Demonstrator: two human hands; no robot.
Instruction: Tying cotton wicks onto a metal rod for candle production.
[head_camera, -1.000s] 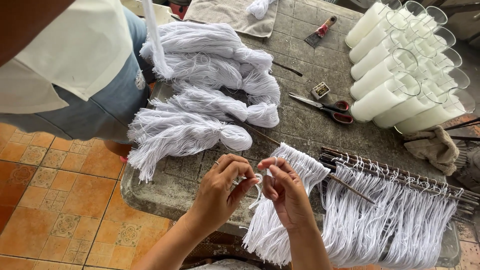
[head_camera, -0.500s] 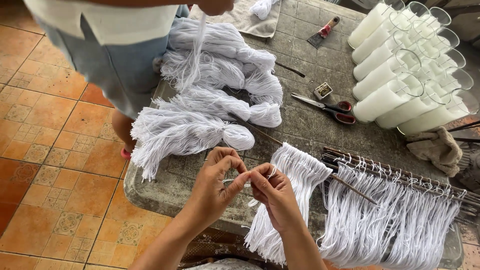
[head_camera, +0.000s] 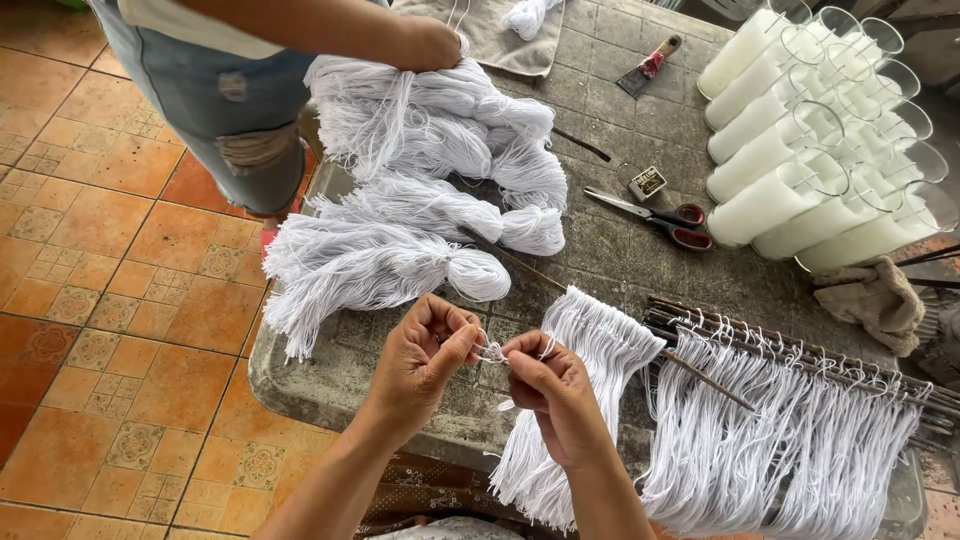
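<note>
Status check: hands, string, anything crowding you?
Left hand and right hand both pinch one short white string between fingertips. Strung rods lie to the right. Another person's hand grips the skeins across the table, apart from ours.

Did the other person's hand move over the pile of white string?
Yes. The other person's hand has come in from the upper left and now grips the top of the white string bundles, which stay beside the scissors.
</note>
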